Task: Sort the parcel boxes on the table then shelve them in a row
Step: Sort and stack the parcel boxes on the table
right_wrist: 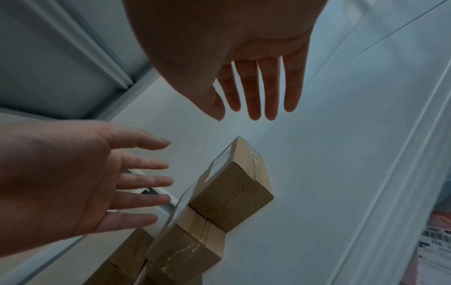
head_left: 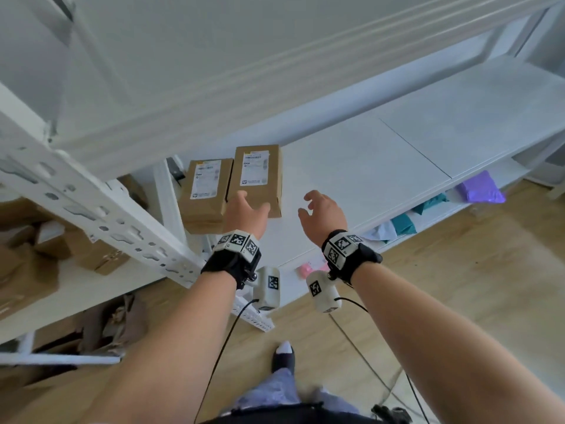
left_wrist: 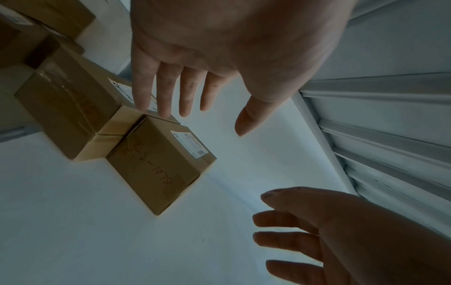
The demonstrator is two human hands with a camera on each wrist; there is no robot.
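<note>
Two brown parcel boxes with white labels lie side by side at the left end of a white shelf board (head_left: 360, 179). The left box (head_left: 205, 191) sits a little nearer me than the right box (head_left: 258, 175), which has "2-1078" handwritten on its near end (left_wrist: 161, 164) (right_wrist: 234, 196). My left hand (head_left: 247, 209) hovers over the near end of the right box with straight fingers (left_wrist: 165, 92) and grips nothing. My right hand (head_left: 318, 209) is open in the air just right of that box, fingers (right_wrist: 270, 92) spread, holding nothing.
A perforated white rack post (head_left: 101, 209) slants across the left, and an upper shelf (head_left: 275, 71) hangs overhead. More brown boxes (head_left: 91, 255) lie on the neighbouring rack. Purple (head_left: 480, 188) and teal bags (head_left: 403, 224) sit on the lower shelf. The shelf board stretches bare to the right.
</note>
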